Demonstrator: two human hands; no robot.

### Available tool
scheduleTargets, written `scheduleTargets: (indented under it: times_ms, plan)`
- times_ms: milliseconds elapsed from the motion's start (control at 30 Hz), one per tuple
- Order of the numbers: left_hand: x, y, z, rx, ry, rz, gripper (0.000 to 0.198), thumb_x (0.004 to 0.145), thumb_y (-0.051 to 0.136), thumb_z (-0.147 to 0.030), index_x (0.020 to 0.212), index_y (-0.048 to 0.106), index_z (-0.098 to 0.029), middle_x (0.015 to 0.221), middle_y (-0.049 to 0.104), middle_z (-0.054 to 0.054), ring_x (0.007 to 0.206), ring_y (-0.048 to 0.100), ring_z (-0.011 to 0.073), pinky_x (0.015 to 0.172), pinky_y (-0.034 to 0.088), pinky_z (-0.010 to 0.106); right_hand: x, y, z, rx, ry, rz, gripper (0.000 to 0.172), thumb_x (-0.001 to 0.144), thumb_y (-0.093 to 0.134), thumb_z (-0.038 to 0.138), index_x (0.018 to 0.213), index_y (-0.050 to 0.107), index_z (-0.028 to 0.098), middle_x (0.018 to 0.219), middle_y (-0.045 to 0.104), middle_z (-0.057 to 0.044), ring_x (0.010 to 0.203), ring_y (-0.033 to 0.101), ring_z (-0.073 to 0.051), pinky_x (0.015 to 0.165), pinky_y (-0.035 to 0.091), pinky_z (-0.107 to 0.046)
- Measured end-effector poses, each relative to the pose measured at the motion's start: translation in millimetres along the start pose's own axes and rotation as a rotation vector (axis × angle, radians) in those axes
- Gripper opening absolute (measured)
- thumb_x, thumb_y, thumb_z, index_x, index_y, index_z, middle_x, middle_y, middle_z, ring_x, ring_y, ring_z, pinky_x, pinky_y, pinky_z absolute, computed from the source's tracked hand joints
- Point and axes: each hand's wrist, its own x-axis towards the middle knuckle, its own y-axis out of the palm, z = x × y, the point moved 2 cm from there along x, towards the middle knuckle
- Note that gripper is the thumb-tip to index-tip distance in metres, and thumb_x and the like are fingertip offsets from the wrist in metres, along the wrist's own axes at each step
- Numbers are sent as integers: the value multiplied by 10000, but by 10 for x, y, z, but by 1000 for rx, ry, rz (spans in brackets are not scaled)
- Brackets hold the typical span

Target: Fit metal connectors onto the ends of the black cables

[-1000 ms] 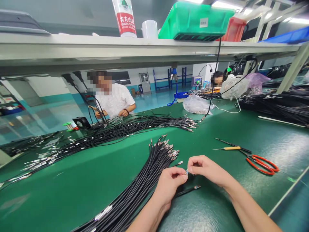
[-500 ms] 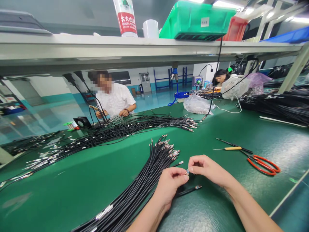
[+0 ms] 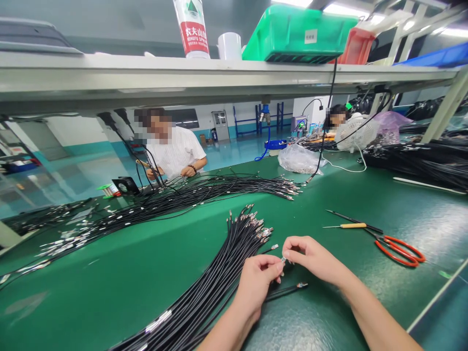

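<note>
The left hand (image 3: pixel 258 280) has thumb and forefinger clamped on a small connector (image 3: pixel 283 260), mostly hidden. The right hand (image 3: pixel 314 256) brings its thumb and forefinger to the connector's upper end; whether they pinch it I cannot tell. Just below the fingertips a loose cable end (image 3: pixel 302 285) pokes out past the left wrist; left of them runs a thick bundle of black cables (image 3: pixel 215 278), its tips near the knuckles. Green tabletop (image 3: pixel 332 309) gives room between the forearms and rightwards to the pale table edge (image 3: pixel 437 296). Right of the fingers lie red-handled scissors (image 3: pixel 402 251) and a yellow-handled pick (image 3: pixel 353 225). Beyond the fingers stretches a second cable bundle (image 3: pixel 204 190), with a co-worker in a white shirt (image 3: pixel 179 151) behind it. High above, a shelf (image 3: pixel 219 78) bears a bottle (image 3: pixel 192 31) reading 农夫山 over "ONGFU SPRING", its first letter blurred, a white cup (image 3: pixel 230 46) and a green bin (image 3: pixel 300 34) whose white label is too small to read
</note>
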Motion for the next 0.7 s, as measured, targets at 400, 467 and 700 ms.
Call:
scheduleTargets:
  times_ms: [400, 467, 700]
  plan:
    - [6, 19, -22, -59, -16, 53, 158, 621, 673, -272, 620, 644, -116, 562, 527, -2, 536, 396, 93, 573, 282, 247, -14, -4, 11, 69, -11, -3, 203, 771, 507, 259, 590, 491, 167, 568, 451, 43, 581, 393, -108, 558, 310, -233]
    - [-3, 26, -38, -57, -17, 44, 159, 622, 672, -270, 640, 645, -114, 559, 519, -7, 531, 389, 89, 567, 275, 244, -16, -3, 7, 69, -12, -4, 199, 764, 510, 255, 586, 493, 167, 564, 447, 45, 582, 393, -109, 559, 308, -233]
    - [-16, 28, -71, -48, -32, 28, 216, 592, 701, -313, 663, 661, -113, 554, 524, -6, 531, 380, 93, 563, 266, 245, -22, 0, 15, 84, -11, -6, 192, 748, 511, 250, 575, 493, 169, 562, 451, 46, 583, 398, -112, 563, 307, -237]
